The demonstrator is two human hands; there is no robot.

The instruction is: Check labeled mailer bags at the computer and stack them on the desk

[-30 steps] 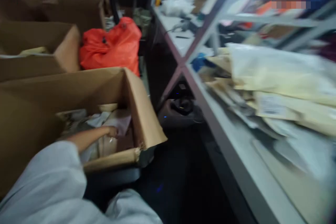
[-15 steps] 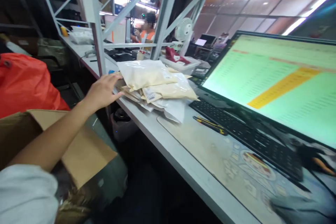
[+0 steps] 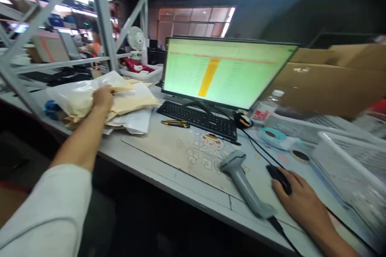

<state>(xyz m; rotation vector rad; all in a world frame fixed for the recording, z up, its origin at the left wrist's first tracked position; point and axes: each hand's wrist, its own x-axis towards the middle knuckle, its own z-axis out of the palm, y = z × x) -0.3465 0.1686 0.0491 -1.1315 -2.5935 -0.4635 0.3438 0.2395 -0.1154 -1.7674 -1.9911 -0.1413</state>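
My left hand is closed on the edge of a white plastic-wrapped packet, which lifts and crumples over the pile. Other pale yellow and white packets lie stacked beneath and beside it. Over at the right, my right hand rests wrapped over a black computer mouse on the printed desk mat. A grey barcode scanner lies to the left of the mouse, its cable running toward the desk's front edge.
Behind the mat stand a black keyboard and a lit monitor. A yellow-black utility knife lies in front. Rightward are a bottle, tape rolls, a clear plastic bin and cardboard boxes. A metal frame rises at left.
The view has swung right, bringing in my right hand, the mouse and the scanner. My left hand has gone from beside the packet pile to gripping the top packet.
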